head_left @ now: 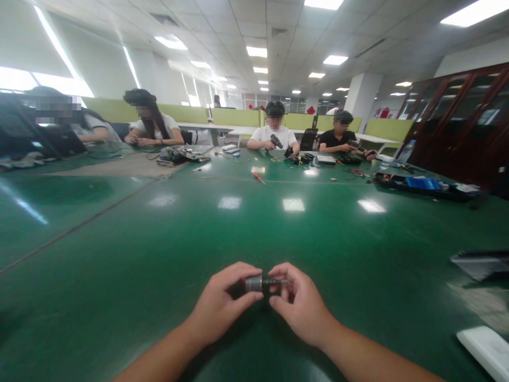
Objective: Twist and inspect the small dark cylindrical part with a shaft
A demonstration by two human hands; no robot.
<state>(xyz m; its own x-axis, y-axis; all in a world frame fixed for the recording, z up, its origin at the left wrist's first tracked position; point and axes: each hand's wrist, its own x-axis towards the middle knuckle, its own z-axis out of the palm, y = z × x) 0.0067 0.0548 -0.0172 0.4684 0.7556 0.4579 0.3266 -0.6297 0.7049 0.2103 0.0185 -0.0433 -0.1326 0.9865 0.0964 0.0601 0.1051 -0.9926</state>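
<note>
A small grey metal cylinder with a thin dark shaft (254, 283) is held level above the green table, its exact kind unclear. My left hand (220, 300) is closed round the thick grey end, thumb below and fingers on top. The ringed shaft points right, into the curled fingers of my right hand (298, 305). My right thumb stands a little apart below the shaft, and the fingertips are partly hidden behind it.
A white box-like object (483, 347) lies at the lower right edge, with a dark-and-silver object (481, 265) beyond it. Farther off are an orange screwdriver (259, 178) and a black tray of parts (421, 185). Several people sit across the table, one holding a power drill (275, 141).
</note>
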